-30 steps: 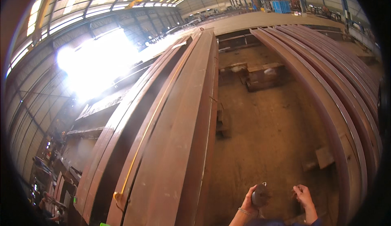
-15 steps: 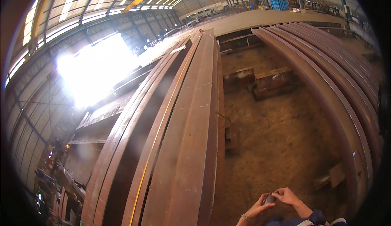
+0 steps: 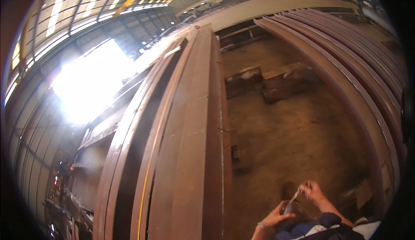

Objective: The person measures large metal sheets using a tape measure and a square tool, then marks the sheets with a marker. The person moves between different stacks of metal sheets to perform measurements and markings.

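Note:
Low in the head view, both hands are raised in front of my body at the lower right. My left hand (image 3: 276, 217) is closed round a small dark grey rounded case (image 3: 290, 209). From its upper end a thin pale strip (image 3: 296, 194) runs up to my right hand (image 3: 313, 191), whose fingers pinch the strip's far end. What kind of case it is stays blurred. Left of the hands lies a long, wide brown steel beam (image 3: 186, 153), apart from both. A yellow measuring tape (image 3: 145, 184) stretches along its left side.
More long steel beams (image 3: 346, 80) lie in a curved-looking row at the right. Brown steel blocks (image 3: 281, 81) sit on the dirt floor (image 3: 294, 140) between the beams. Bright daylight pours through a large opening (image 3: 93, 84) at the left.
My right hand has moved up and away from the left, and the pale strip now shows between them. The view has shifted, with the beams appearing higher and farther left.

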`<state>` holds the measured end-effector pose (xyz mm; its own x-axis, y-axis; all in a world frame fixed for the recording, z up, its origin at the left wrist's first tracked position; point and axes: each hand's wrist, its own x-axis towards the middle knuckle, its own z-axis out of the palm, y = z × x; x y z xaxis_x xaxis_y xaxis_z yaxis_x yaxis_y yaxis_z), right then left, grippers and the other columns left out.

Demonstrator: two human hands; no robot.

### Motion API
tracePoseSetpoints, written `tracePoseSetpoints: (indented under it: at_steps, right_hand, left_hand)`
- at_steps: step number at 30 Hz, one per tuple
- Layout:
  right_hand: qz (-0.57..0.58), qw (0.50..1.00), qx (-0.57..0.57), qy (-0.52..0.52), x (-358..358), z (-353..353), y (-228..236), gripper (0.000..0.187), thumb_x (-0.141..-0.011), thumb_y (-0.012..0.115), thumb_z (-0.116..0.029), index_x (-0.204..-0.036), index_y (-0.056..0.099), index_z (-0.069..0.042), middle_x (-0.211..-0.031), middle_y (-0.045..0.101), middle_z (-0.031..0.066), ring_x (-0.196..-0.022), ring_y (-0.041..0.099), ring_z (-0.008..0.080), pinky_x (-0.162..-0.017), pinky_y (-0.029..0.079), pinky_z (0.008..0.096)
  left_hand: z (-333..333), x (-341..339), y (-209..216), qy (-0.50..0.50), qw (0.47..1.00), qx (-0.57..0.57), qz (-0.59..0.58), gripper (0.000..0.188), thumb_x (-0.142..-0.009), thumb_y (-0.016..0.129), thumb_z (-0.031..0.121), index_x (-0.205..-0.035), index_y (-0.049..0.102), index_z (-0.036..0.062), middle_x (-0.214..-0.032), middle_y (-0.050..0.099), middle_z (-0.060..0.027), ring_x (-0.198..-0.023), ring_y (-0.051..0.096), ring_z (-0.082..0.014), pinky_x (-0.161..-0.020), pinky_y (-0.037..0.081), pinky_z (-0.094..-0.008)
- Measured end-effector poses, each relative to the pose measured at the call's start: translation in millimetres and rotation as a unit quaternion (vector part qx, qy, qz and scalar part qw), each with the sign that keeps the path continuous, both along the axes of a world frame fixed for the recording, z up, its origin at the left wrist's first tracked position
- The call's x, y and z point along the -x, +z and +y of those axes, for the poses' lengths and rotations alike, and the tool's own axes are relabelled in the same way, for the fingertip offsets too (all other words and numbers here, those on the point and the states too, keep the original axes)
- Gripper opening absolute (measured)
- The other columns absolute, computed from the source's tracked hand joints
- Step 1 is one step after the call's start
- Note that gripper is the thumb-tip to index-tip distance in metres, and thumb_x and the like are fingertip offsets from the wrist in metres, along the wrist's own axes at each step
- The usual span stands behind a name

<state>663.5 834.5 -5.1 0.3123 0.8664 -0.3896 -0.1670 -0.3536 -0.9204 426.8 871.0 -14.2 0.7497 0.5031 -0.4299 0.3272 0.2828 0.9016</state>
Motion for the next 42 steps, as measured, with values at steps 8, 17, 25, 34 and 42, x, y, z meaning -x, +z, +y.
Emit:
tracePoseSetpoints:
  at_steps: [8,17,25,34,42]
  right_hand:
    - [0.066,0.976,-0.069,-0.195,-189,234,20,0.024,-0.092,0.07,-0.027,-0.083,0.062,-0.006,-0.068,0.054,0.0002,-0.049,0.041,0.0074,-0.044,0.03,0.0262]
    - [0.113,0.987,0.039,-0.104,-201,400,-47,0.018,-0.095,0.064,-0.022,-0.087,0.063,-0.005,-0.063,0.052,0.0001,-0.047,0.04,0.0072,-0.042,0.027,0.0272]
    - [-0.335,0.929,0.154,0.041,-252,498,-141,0.041,-0.085,0.068,-0.031,-0.105,0.071,0.004,-0.099,0.072,0.0248,-0.092,0.069,0.0384,-0.08,0.054,0.0457]
    - [-0.261,0.867,0.424,-0.02,-298,488,-193,0.051,-0.085,0.071,-0.038,-0.112,0.07,0.006,-0.107,0.073,0.0231,-0.099,0.071,0.0369,-0.09,0.055,0.0459]
    - [-0.201,0.865,0.46,-0.008,-322,579,-247,0.051,-0.083,0.072,-0.036,-0.113,0.07,0.006,-0.109,0.072,0.0233,-0.1,0.071,0.0369,-0.089,0.055,0.0461]
  left_hand:
    - [197,-74,33,-0.042,0.999,0.001,0.012,0.075,-0.086,0.082,0.03,-0.144,0.042,0.0051,-0.126,0.055,-0.0078,-0.115,0.055,-0.0152,-0.097,0.045,-0.0287]
    - [339,-70,-43,0.15,0.982,0.093,-0.064,0.057,-0.091,0.076,0.025,-0.138,0.051,0.0062,-0.129,0.058,-0.0071,-0.117,0.057,-0.0173,-0.1,0.046,-0.0309]
    - [527,-69,-101,0.418,0.847,0.316,-0.087,0.05,-0.09,0.072,0.037,-0.129,0.06,0.0085,-0.123,0.064,-0.012,-0.114,0.06,-0.0217,-0.097,0.049,-0.0357]
    - [750,-100,-51,0.441,0.873,0.207,0.006,0.039,-0.088,0.071,0.033,-0.112,0.068,0.0021,-0.102,0.068,-0.0085,-0.096,0.066,-0.0208,-0.086,0.054,-0.0354]
    - [893,-146,-114,0.461,0.84,0.285,-0.029,0.039,-0.088,0.074,0.035,-0.119,0.068,0.0126,-0.1,0.074,-0.0072,-0.09,0.072,-0.025,-0.077,0.056,-0.0396]
